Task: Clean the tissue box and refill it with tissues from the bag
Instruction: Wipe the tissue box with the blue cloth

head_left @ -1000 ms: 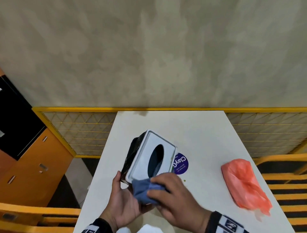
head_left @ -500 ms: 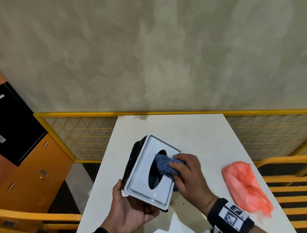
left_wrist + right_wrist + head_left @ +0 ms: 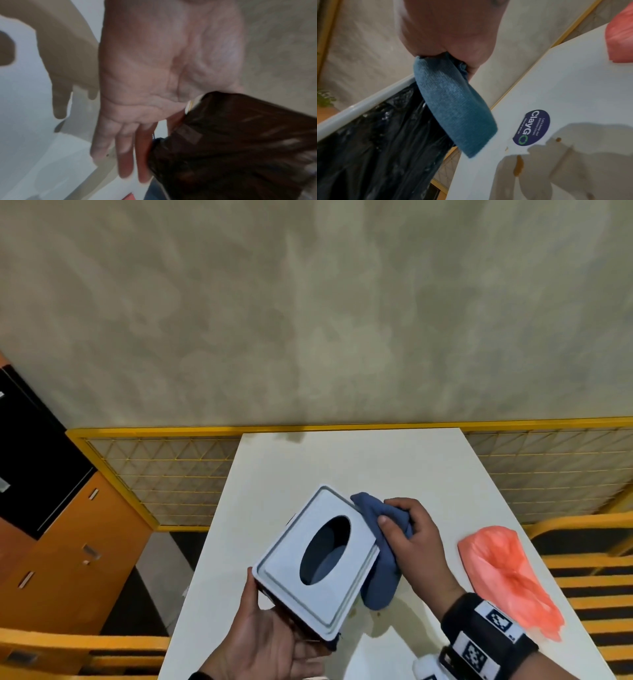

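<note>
The tissue box [image 3: 284, 570] has a white top with a dark oval opening and black plastic-wrapped sides [image 3: 368, 148]. It is tilted above the white table [image 3: 342, 467]. Its near corner rests on my left hand [image 3: 267, 642], palm up with fingers straight [image 3: 126, 148] and the thumb along the box's left edge. My right hand [image 3: 411, 542] grips a blue cloth [image 3: 380, 573] against the box's far right edge. The cloth's loose end [image 3: 453, 115] hangs down beside the box. An orange-pink bag [image 3: 507, 570] lies on the table's right side.
A round dark-blue sticker [image 3: 531, 127] and brown stains [image 3: 518, 167] mark the table under my right hand. A yellow mesh fence [image 3: 164, 481] runs behind the table. An orange cabinet [image 3: 68, 542] stands at the left and yellow slatted seating [image 3: 582, 577] at the right.
My right hand has carried the cloth from the box's near edge, across the opening, to its far right edge. The box has turned in my left hand.
</note>
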`<state>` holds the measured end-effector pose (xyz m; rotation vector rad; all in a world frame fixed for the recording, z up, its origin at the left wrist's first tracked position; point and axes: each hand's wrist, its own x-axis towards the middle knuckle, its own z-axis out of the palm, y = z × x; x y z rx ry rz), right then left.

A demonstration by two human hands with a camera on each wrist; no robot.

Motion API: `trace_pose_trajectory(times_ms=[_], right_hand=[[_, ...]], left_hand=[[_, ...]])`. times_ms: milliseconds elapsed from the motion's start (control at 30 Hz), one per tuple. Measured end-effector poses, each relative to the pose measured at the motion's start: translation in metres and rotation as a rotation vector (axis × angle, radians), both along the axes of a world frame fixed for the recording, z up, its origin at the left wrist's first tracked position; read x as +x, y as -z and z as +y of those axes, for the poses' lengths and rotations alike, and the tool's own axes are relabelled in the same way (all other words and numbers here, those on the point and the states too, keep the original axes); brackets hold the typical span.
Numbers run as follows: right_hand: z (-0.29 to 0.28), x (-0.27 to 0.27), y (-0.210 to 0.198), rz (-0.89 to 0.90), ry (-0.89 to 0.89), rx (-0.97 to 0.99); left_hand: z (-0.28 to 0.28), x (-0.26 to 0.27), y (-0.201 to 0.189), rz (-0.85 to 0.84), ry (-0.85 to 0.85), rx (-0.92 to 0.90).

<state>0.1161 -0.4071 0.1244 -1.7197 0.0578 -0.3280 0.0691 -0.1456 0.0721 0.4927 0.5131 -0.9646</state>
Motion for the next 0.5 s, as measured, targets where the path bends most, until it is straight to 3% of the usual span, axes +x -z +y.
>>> trace_pose_trajectory(times_ms=[100, 300, 400, 500], right_hand=[[-0.004, -0.005, 0.010, 0.043, 0.012, -0.015], [0.011, -0.011, 0.021, 0.100, 0.012, -0.020], [0.013, -0.009, 0.020, 0.103, 0.014, -0.016], [0.009, -0.009, 0.020, 0.105, 0.012, -0.023]], left_hand=[[0.001, 0.011, 0.008, -0.102, -0.048, 0.214], [-0.004, 0.042, 0.009, -0.551, -0.566, 0.924], [-0.001, 0.045, -0.005, -0.658, -0.523, 1.010], [-0.001, 0.035, -0.022, -0.594, -0.276, 0.926]])
